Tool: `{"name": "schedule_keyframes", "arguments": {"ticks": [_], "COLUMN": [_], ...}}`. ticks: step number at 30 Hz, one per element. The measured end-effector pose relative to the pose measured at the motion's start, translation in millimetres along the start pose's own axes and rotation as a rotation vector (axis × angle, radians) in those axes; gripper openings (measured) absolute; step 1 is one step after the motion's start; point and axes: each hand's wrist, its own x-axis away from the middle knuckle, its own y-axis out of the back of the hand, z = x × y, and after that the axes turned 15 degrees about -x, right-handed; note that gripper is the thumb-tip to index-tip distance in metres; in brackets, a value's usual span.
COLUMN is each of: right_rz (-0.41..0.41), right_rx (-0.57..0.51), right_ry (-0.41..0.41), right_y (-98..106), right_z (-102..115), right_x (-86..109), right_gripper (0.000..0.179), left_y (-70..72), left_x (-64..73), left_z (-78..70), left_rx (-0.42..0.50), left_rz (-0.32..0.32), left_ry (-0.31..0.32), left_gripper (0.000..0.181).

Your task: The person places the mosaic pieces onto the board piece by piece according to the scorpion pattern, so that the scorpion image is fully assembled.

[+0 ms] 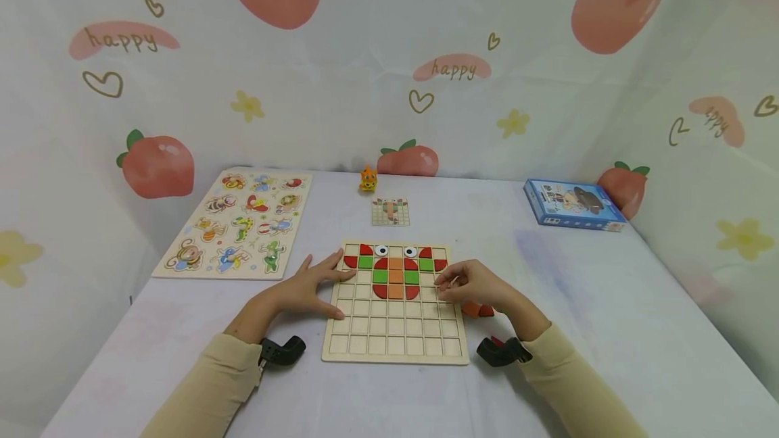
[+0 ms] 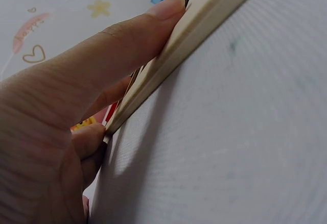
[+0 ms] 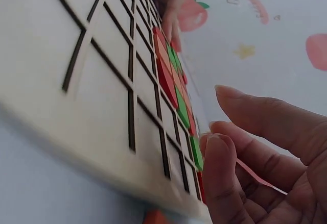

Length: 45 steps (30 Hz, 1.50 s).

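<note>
A square wooden grid board [image 1: 395, 326] lies flat in the head view. Its upper part holds red, green and orange tiles, such as a green tile [image 1: 380, 276], and two round eye tiles. My left hand [image 1: 310, 287] spreads along the board's left side, thumb and fingertips touching its edge; the left wrist view shows the thumb [image 2: 138, 35] along the rim. Over the right side of the grid hovers my right hand [image 1: 471, 284], fingers loosely bent. In the right wrist view its thumb and index finger stand apart, with no tile visible between them.
Loose orange [image 1: 470, 309] and red [image 1: 486, 311] tiles lie right of the board, partly hidden by the right hand. Behind the board are a small pattern card [image 1: 390, 212] and an orange toy figure [image 1: 368, 179]. An insect puzzle [image 1: 237, 222] lies left, a blue box [image 1: 572, 205] right.
</note>
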Motion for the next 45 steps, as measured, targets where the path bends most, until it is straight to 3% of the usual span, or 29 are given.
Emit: {"name": "schedule_keyframes", "arguments": {"ticks": [9, 13, 25, 36, 45], "right_rz": [-0.02, -0.066, -0.184, -0.128, -0.108], "right_rx": [-0.052, -0.07, 0.063, 0.103, 0.068], "right_ry": [-0.035, -0.062, -0.007, 0.055, 0.048], "right_y": [18.8, 22.9, 19.7, 13.4, 16.2], "right_z": [-14.7, -24.4, -36.8, -34.4, -32.7], "right_x": [24.9, 34.0, 43.7, 43.8, 42.8], "right_gripper": [0.03, 0.032, 0.034, 0.025, 0.025], "left_y": [-0.9, -0.7, -0.2, -1.0, -2.7], "left_x": [-1.7, -1.6, -0.3, 0.1, -0.4], "left_z": [0.2, -0.4, -1.3, -0.5, 0.6], "left_rx": [-0.016, -0.01, 0.0, 0.003, -0.008], "left_rz": [0.0, 0.008, 0.006, 0.004, -0.004], "left_ry": [0.002, 0.011, 0.018, 0.02, 0.014], "left_gripper": [0.087, 0.087, 0.087, 0.087, 0.087]}}
